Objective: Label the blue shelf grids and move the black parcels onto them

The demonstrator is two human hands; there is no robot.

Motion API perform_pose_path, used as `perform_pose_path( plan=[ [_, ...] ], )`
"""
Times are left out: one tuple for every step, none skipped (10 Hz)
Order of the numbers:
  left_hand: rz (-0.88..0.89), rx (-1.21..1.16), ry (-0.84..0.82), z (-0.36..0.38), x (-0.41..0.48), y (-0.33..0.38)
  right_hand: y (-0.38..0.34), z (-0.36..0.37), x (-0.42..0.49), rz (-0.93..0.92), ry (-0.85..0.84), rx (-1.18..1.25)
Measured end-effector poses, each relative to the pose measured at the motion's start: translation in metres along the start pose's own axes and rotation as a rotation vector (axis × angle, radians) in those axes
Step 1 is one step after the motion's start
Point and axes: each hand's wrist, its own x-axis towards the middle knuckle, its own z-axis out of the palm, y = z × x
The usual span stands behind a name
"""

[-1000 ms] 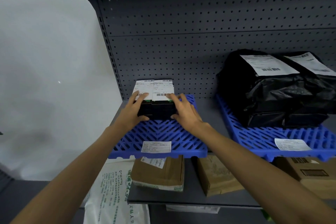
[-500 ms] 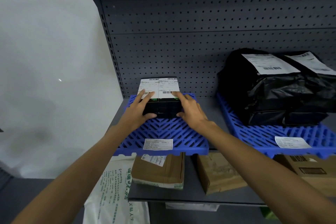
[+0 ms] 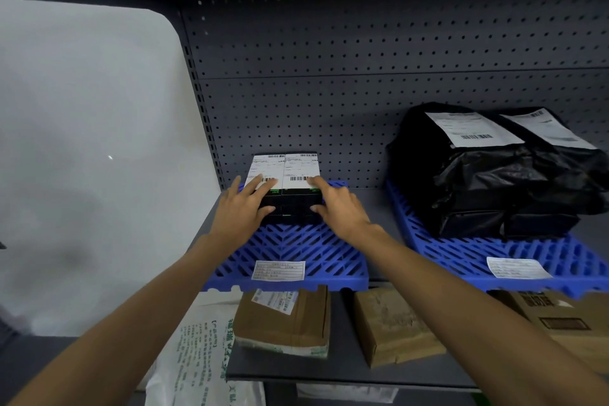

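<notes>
Two small black boxed parcels [image 3: 290, 204] with white barcode labels sit side by side at the back of the left blue grid [image 3: 296, 254], close to the pegboard. My left hand [image 3: 242, 211] clasps their left side, fingers on top and thumb on the front. My right hand [image 3: 341, 209] clasps the right side the same way. A white label [image 3: 278, 270] is stuck on this grid's front edge. The right blue grid [image 3: 514, 250] carries large black bag parcels [image 3: 494, 181] and has its own white label [image 3: 517, 268].
A grey pegboard wall [image 3: 362, 92] closes the back of the shelf. On the lower shelf [image 3: 342, 369] lie brown cardboard parcels [image 3: 283, 320], [image 3: 392, 326] and a carton [image 3: 560, 316]. A white printed bag [image 3: 201, 353] hangs at lower left. A white wall is to the left.
Both hands have slid the pair of black boxes backward along the left grid toward the pegboard, keeping hold of them. The right grid and its bags have not moved.
</notes>
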Motion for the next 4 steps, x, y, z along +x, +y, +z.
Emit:
perform_pose_path(
  plan=[
    [0.038,0.051,0.031,-0.009,-0.004,0.005,-0.003,-0.006,-0.001,-0.008,-0.039,-0.044],
    [0.042,0.025,0.042,-0.016,-0.011,0.009,-0.002,-0.009,-0.008,-0.037,-0.06,-0.054],
    [0.07,-0.002,0.079,-0.026,-0.022,0.019,0.001,-0.02,-0.026,-0.072,-0.051,-0.068],
    [0.085,-0.024,0.149,-0.037,-0.033,0.041,0.005,-0.034,-0.04,-0.101,0.018,-0.057]
  ],
)
